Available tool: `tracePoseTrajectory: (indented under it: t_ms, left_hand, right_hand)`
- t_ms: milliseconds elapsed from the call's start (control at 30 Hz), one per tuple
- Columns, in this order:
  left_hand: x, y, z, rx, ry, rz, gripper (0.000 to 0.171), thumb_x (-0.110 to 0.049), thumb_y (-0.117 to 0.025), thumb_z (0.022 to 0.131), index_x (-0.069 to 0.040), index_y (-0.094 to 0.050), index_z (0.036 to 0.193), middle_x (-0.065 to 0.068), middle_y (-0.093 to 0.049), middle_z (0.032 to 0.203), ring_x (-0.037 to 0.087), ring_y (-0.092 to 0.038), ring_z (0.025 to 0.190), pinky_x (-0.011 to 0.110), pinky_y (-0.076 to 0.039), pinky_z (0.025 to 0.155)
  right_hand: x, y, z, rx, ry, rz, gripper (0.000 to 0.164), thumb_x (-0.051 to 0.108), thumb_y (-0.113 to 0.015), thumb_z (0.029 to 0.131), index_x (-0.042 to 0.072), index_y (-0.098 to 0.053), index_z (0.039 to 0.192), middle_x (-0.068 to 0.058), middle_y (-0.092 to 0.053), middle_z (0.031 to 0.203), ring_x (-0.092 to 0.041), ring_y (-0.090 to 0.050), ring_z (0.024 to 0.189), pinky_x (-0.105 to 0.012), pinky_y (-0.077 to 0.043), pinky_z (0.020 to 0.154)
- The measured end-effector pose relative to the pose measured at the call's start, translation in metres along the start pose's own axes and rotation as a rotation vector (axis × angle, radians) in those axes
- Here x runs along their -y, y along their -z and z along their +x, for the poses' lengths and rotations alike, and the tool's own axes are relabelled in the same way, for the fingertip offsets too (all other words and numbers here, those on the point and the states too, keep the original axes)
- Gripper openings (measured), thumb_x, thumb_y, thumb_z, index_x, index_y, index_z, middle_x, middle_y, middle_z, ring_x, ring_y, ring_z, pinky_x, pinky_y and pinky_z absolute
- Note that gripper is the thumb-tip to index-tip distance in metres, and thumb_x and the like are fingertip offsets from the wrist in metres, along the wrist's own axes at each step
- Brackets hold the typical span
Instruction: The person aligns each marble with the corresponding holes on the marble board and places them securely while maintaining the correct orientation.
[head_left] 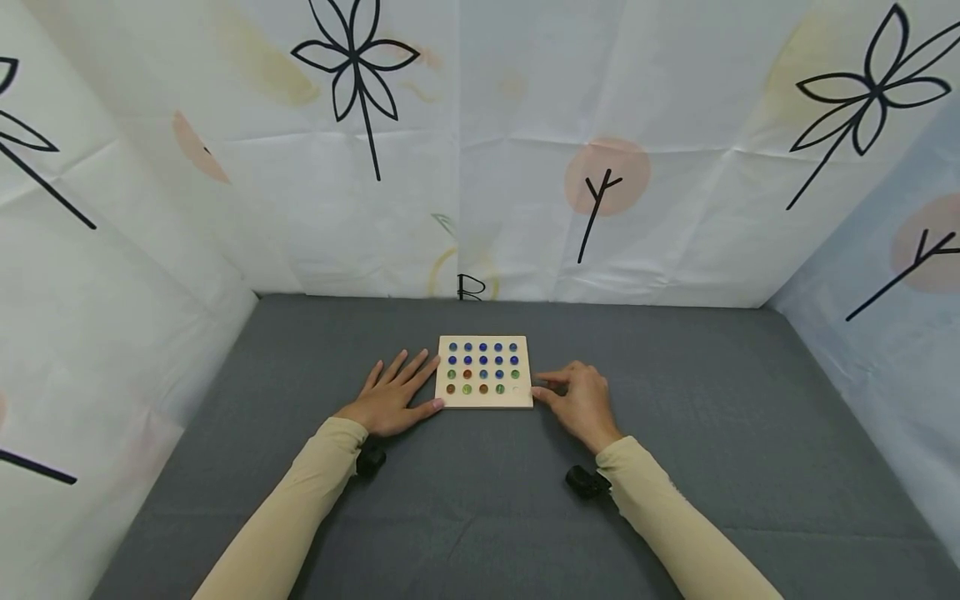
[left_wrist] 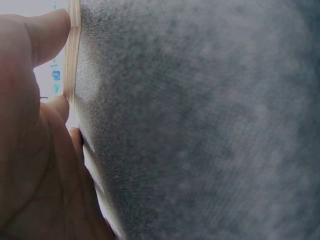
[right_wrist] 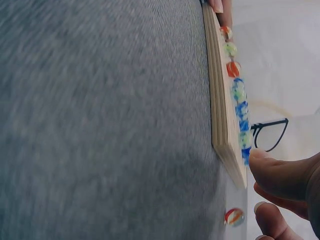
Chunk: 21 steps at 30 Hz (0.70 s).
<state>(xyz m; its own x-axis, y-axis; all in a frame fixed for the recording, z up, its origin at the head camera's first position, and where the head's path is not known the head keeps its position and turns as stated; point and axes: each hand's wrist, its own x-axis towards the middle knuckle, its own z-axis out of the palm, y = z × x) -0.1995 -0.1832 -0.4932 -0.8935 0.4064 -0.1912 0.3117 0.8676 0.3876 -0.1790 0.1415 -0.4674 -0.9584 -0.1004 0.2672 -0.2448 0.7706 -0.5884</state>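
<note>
A pale wooden board lies on the grey cloth, with rows of coloured glass marbles in its holes: blue at the back, green and reddish in front. The hole at its front right corner shows pale. My left hand lies with fingers spread, its thumb touching the board's left edge. At the right edge is my right hand, with thumb and forefinger reaching toward the front right corner and a gap between them. In the right wrist view a red-and-white marble lies past the board, near the fingertips but apart from them.
Grey cloth covers the table around the board. White fabric walls printed with flowers and branches stand behind and at both sides. Each wrist carries a small black camera.
</note>
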Motion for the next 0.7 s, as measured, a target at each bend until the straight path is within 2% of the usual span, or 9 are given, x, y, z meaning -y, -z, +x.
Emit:
tracePoseTrajectory:
  t_ms: [267, 700]
  left_hand:
    - [-0.001, 0.000, 0.000, -0.003, -0.003, 0.000, 0.081, -0.067, -0.041, 0.101, -0.028, -0.011, 0.165, 0.000, -0.006, 0.171, 0.029, 0.005, 0.156, 0.057, 0.010, 0.121]
    - [-0.002, 0.001, 0.000, 0.000, -0.002, 0.001, 0.081, -0.068, -0.041, 0.101, -0.029, -0.010, 0.165, 0.000, -0.006, 0.171, 0.029, 0.005, 0.156, 0.057, 0.009, 0.121]
  right_hand:
    - [-0.012, 0.007, 0.001, -0.023, -0.007, -0.009, 0.024, 0.017, -0.088, 0.081, 0.006, -0.083, 0.102, -0.009, -0.065, 0.084, -0.028, -0.057, 0.079, -0.045, -0.040, 0.075]
    - [-0.018, 0.007, 0.000, -0.024, -0.016, -0.011, 0.021, 0.015, -0.088, 0.081, 0.006, -0.083, 0.099, -0.009, -0.066, 0.084, -0.027, -0.057, 0.079, -0.048, -0.041, 0.078]
